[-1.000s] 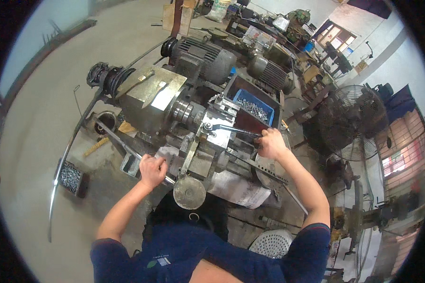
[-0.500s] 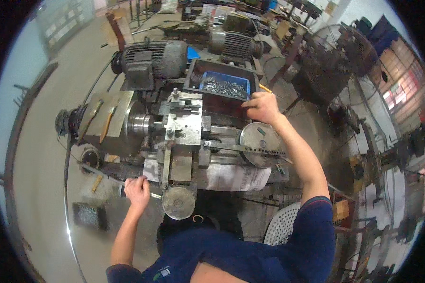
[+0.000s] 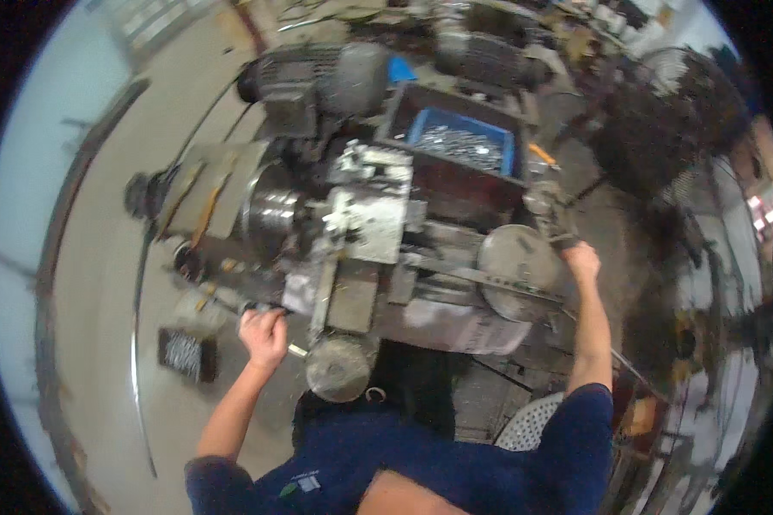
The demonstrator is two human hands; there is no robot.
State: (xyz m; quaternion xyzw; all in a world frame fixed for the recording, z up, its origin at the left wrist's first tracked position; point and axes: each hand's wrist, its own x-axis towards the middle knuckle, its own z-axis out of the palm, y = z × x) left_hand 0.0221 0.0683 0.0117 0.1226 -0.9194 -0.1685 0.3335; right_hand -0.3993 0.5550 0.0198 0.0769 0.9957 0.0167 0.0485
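Metal bar (image 3: 297,350) held in the left hand (image 3: 264,336), at the front of a lathe-like machine.
The left fingers are curled around the slim bar, its pale end protruding toward a small, flat grey disc (image 3: 339,369). The right hand (image 3: 582,261) is placed at a dark object (image 3: 563,242) beside a larger, dull metal disc (image 3: 508,251); finger closure there cannot be told through blur. Beyond, a bright, square-edged block (image 3: 374,221), a shiny cylindrical chuck (image 3: 275,211) and a blue tray (image 3: 508,154) of small metallic pieces are noted.
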